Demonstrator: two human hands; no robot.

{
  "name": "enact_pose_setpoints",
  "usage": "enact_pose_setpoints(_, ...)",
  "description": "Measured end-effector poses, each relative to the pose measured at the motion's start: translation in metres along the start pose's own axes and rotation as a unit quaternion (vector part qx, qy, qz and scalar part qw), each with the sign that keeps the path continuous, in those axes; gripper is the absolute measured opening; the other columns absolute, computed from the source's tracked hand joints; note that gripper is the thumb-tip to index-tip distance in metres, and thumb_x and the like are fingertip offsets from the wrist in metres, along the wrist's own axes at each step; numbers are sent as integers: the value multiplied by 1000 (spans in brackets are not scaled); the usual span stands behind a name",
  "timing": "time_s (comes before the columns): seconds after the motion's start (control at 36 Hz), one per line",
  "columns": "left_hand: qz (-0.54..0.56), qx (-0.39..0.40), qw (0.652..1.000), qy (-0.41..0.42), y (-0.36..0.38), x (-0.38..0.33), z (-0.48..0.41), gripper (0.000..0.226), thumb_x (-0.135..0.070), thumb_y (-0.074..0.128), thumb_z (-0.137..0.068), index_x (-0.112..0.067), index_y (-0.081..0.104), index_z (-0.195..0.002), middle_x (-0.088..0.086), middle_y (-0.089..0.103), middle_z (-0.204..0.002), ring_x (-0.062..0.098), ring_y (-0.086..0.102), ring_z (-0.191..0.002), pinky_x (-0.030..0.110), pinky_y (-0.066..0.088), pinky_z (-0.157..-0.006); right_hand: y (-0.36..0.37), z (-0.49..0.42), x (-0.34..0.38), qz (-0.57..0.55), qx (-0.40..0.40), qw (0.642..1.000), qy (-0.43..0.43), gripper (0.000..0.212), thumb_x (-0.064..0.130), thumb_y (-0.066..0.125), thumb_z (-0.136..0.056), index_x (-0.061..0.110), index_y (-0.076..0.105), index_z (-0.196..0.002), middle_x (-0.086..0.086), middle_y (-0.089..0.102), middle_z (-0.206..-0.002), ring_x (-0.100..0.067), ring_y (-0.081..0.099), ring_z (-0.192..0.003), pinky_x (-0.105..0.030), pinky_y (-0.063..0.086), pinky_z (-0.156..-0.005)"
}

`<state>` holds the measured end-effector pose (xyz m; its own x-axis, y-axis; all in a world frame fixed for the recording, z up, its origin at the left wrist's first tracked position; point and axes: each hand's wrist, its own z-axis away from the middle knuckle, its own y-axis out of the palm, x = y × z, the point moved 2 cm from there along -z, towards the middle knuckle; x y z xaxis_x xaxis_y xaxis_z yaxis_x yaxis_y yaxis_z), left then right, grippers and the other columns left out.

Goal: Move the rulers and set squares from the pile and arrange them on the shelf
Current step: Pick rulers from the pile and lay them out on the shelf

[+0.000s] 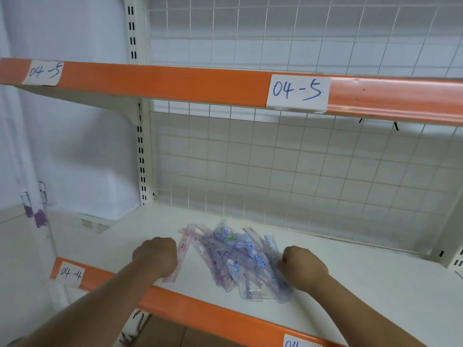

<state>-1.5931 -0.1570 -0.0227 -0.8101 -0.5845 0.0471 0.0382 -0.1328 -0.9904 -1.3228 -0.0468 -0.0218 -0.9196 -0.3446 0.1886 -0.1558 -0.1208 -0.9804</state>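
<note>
The pile of rulers and set squares (pixel 238 259) lies on the lower shelf (pixel 375 284) — between both hands. The left hand (pixel 155 256) has its fingers curled around a pink ruler (pixel 184 242). The right hand (pixel 304 269) has its fingers curled at the pile's right edge — whether they grip anything cannot be told.

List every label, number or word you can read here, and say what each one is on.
"04-5": handwritten paper label at the left end of the upper shelf edge, which is orange.
"04-5": second paper label further right on that edge.
"04-4": third paper label on the lower shelf edge.
Bottom label: cut off by the picture, unreadable.
Print on the rulers: too blurred to read.
</note>
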Motion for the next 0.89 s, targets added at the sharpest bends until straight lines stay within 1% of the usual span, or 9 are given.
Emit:
enact_pose_setpoints(0.06,5,-2,1000,11,-1,-8,1,24,-16,51,-88,-15,58,-111,2,60,-112,18,57,-103,25,45,-77,3,1,8,-17,13,1000,-7,38,52,52,-89,22,43,-67,7,48,-67,-13,51,-68,-21,32,-51)
enact_pose_setpoints(0.14,20,-17,999,37,2,-18,1,25,-19,46,-91,-16,59,-113,0,63,-110,16,58,-95,24,45,-73,7,6,15,-8,25,999,-22,45,66,58,-77,22,53,-81,7,53,-74,-11,51,-70,-23,37,-59)
enact_pose_setpoints(0.25,34,-60,995,71,5,-28,2,28,-28,42,-95,-18,57,-117,2,58,-115,18,57,-98,26,42,-71,9,10,16,5,33,999,-37,36,56,60,-80,23,53,-90,7,54,-81,-13,54,-78,-23,38,-61)
enact_pose_setpoints(0.47,47,-92,989,106,3,-44,6,31,-27,45,-94,-18,54,-123,3,55,-123,21,54,-113,28,44,-81,2,9,8,14,43,998,-40,2,15,55,-80,16,53,-79,5,47,-72,-17,52,-76,-20,33,-51)
enact_pose_setpoints(0.53,47,-94,988,111,2,-47,8,32,-25,45,-95,-18,54,-124,4,54,-124,21,53,-114,28,44,-82,2,9,5,37,47,997,-50,5,13,56,-81,15,57,-85,1,51,-84,-20,56,-86,-20,37,-56)
enact_pose_setpoints(0.58,49,-97,987,117,1,-49,9,31,-25,45,-94,-17,54,-123,4,53,-125,21,53,-114,28,44,-81,1,10,1,46,38,997,-53,24,16,59,-83,14,61,-107,-4,56,-105,-22,59,-102,-22,44,-71)
enact_pose_setpoints(0.64,57,-109,984,133,0,-52,10,31,-26,46,-94,-16,55,-122,5,53,-125,22,53,-115,29,44,-82,0,9,-1,46,22,997,-57,31,19,58,-85,14,60,-116,-5,55,-118,-23,57,-108,-26,46,-81)
enact_pose_setpoints(0.81,94,-95,965,225,-3,-65,12,61,-41,59,-88,-25,39,-143,3,47,-133,21,40,-127,31,43,-95,-3,6,-4,69,-13,993,-91,36,20,57,-88,15,56,-124,-5,50,-124,-23,52,-113,-31,48,-88)
enact_pose_setpoints(0.89,81,-89,969,214,-3,-72,15,65,-42,65,-83,-24,42,-142,1,47,-135,22,40,-128,32,43,-95,-4,5,-4,92,-15,990,-103,37,20,58,-90,16,54,-127,-6,49,-125,-23,50,-115,-32,47,-89)
